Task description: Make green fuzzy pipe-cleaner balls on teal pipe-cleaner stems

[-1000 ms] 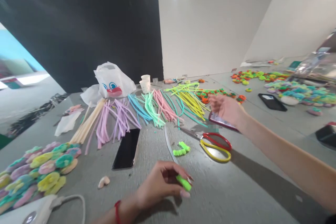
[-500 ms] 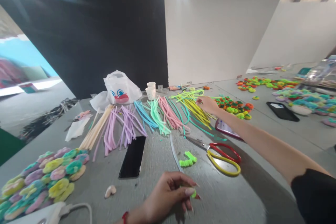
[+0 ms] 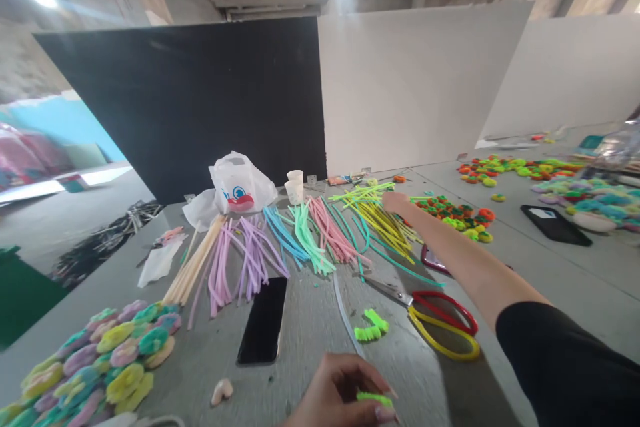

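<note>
Head view looks forward and down across a long grey table (image 3: 305, 373). The left hand (image 3: 340, 393) sits at the bottom edge of the frame, curled and grasping a short neon green pipe-cleaner piece (image 3: 374, 398), which shows just under the fingertips. The right arm, in a black sleeve (image 3: 550, 353), stretches toward the upper right of the table. The right hand (image 3: 395, 201) is at the far end of a heap of yellow pipe cleaners (image 3: 385, 227), its fingers bunched; whether it is grasping any of them cannot be told.

Below that heap lie scissors with red and yellow loop handles (image 3: 430, 303), near two bent neon green pipe-cleaner pieces (image 3: 370, 325). Bundles of pink, lilac, blue and mint pipe cleaners (image 3: 305, 240) fan across the middle, above a black smartphone (image 3: 263, 320). Pastel pipe-cleaner flowers (image 3: 125, 380) are piled at lower left. Orange-and-green pompoms (image 3: 453, 213) lie just past the right hand, and a white plastic bag (image 3: 243, 187) and paper cups (image 3: 295, 192) stand at the far edge.
</note>
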A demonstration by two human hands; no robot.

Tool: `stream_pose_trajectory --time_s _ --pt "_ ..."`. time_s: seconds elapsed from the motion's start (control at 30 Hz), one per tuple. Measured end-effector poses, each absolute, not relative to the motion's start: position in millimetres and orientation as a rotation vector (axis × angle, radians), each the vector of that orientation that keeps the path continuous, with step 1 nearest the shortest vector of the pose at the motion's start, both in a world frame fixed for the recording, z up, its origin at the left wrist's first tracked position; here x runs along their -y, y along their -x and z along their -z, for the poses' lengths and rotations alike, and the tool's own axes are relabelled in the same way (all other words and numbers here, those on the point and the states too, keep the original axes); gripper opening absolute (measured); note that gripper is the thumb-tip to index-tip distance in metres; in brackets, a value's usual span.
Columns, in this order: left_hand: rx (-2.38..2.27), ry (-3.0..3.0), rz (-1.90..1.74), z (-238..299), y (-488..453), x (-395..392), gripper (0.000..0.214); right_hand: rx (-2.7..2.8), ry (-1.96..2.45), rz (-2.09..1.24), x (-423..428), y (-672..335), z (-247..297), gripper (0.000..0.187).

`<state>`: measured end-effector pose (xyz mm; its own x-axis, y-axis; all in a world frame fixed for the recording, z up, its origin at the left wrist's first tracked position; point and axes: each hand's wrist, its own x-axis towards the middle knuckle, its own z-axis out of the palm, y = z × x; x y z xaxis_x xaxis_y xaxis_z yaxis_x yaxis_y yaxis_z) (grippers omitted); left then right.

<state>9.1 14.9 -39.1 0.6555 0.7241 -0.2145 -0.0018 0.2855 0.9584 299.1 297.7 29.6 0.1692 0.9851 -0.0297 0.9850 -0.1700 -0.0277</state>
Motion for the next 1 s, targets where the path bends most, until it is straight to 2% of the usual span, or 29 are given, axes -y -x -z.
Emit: stream_pose_trajectory --time_s 0.27,0.57,0.63,0.87,1.0 --pt "-0.847 -1.306 -0.562 38.8 -9.7 -12.4 0.063 1.780 2.299 -0.340 -295.7 -328.3 -53.7 0.029" --pt "-0.852 -1.348 -0.560 31.7 -8.0 -8.3 0.062 1.552 1.971 -0.760 -266.3 -339.1 -58.6 0.014" --pt "-0.832 -1.333 -0.592 30.4 -9.0 -8.4 0.059 1.519 1.889 -0.835 -258.4 -339.7 -57.2 0.016" --pt "-0.852 -1.256 -0.684 31.1 -13.7 -10.8 0.048 1.446 1.672 -0.917 -238.9 -335.5 -48.2 0.024" --pt "-0.898 -1.210 -0.746 30.9 -13.9 -12.0 0.048 1.453 1.683 -0.900 -229.0 -325.5 -37.8 0.017"
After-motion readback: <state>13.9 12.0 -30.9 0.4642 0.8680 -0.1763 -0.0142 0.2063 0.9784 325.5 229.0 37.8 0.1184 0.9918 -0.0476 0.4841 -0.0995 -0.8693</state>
